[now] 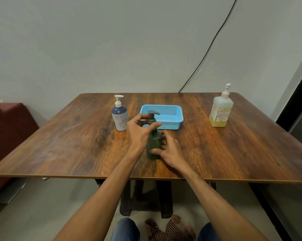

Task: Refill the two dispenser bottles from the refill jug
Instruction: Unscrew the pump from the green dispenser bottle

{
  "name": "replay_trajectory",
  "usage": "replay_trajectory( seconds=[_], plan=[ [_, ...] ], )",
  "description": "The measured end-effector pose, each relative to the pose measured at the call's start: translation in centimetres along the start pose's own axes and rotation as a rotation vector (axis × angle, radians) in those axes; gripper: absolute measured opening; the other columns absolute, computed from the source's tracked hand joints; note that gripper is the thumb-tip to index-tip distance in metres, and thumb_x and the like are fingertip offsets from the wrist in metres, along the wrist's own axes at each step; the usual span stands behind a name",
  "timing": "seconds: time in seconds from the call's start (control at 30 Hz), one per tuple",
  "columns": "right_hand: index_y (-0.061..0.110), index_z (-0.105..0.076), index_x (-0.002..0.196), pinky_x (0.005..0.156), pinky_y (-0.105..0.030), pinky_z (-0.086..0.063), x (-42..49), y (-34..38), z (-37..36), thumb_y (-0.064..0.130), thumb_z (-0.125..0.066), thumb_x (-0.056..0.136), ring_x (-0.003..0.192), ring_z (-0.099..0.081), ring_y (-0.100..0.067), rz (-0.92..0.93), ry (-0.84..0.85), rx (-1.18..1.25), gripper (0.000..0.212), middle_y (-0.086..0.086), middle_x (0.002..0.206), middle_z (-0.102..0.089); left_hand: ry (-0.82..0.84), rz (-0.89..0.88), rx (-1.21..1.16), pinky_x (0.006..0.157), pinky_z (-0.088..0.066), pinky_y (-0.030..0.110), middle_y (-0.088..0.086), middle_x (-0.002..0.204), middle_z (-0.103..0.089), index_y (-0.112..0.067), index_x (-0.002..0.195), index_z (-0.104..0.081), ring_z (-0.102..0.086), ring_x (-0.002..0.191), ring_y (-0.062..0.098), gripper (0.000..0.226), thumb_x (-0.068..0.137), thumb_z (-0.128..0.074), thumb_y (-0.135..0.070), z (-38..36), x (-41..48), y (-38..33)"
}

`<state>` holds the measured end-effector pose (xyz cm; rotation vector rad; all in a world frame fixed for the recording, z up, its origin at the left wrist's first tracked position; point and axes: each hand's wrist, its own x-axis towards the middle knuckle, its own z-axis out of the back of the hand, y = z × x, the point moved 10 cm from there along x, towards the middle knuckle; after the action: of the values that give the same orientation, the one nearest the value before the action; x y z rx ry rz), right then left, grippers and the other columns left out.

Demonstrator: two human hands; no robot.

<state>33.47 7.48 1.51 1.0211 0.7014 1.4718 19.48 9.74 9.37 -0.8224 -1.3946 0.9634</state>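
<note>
At frame centre, the dark green dispenser bottle point(154, 143) stands on the worktop point(77, 136); right hand point(169, 150) fingers wrap its body, left hand point(139, 129) fingers pinch its pump collar.

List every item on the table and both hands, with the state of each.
dark green bottle: upright, pump on, gripped.
left hand: closed around pump neck.
right hand: holding bottle body.
blue-and-white bottle: upright, pump on.
blue basket: empty.
refill jug: upright, pump on, mostly empty.
</note>
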Motion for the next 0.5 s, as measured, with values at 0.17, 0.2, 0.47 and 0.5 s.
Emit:
replay_trajectory(
  seconds=[0.17, 0.2, 0.47, 0.5],
  plan=[
    [0.035, -0.045, 0.133, 0.096, -0.042, -0.055, 0.0, 0.3, 0.0, 0.027, -0.086, 0.074, 0.117, -0.059, -0.014, 0.011, 0.001, 0.005, 0.072, 0.007, 0.133, -0.056, -0.082, -0.062, -0.059, 0.082, -0.061, 0.045, 0.006, 0.097, -0.076, -0.006, 0.103, -0.071, -0.074, 0.09, 0.019, 0.04, 0.07, -0.089, -0.02, 1.4, 1.8, -3.6],
    [0.033, -0.045, 0.133, 0.096, -0.041, -0.055, 0.0, 0.3, 0.0, 0.026, -0.086, 0.074, 0.116, -0.059, -0.014, 0.011, 0.0, -0.003, 0.072, 0.007, 0.133, -0.057, -0.1, -0.073, -0.085, 0.083, -0.061, 0.047, 0.008, 0.096, -0.076, -0.005, 0.103, -0.071, -0.074, 0.089, 0.021, 0.04, 0.071, -0.089, -0.019, 2.0, 2.1, -4.3],
    [0.026, -0.049, 0.127, 0.094, -0.034, -0.054, 0.1, 0.4, 0.1, 0.022, -0.087, 0.074, 0.117, -0.059, -0.014, 0.034, -0.001, -0.009, 0.065, 0.006, 0.13, -0.058, -0.249, -0.222, -0.218, 0.081, -0.06, 0.034, 0.007, 0.097, -0.075, -0.005, 0.106, -0.072, -0.074, 0.092, 0.021, 0.035, 0.075, -0.085, -0.008, 8.4, 2.9, -10.9],
    [0.025, -0.049, 0.128, 0.095, -0.036, -0.055, 0.1, 0.4, 0.1, 0.023, -0.087, 0.073, 0.118, -0.058, -0.014, 0.03, -0.003, -0.008, 0.067, 0.004, 0.133, -0.058, -0.245, -0.232, -0.188, 0.082, -0.061, 0.037, 0.007, 0.098, -0.076, -0.006, 0.106, -0.072, -0.074, 0.093, 0.023, 0.034, 0.075, -0.085, -0.009, 8.8, 2.8, -10.5]
  ],
)
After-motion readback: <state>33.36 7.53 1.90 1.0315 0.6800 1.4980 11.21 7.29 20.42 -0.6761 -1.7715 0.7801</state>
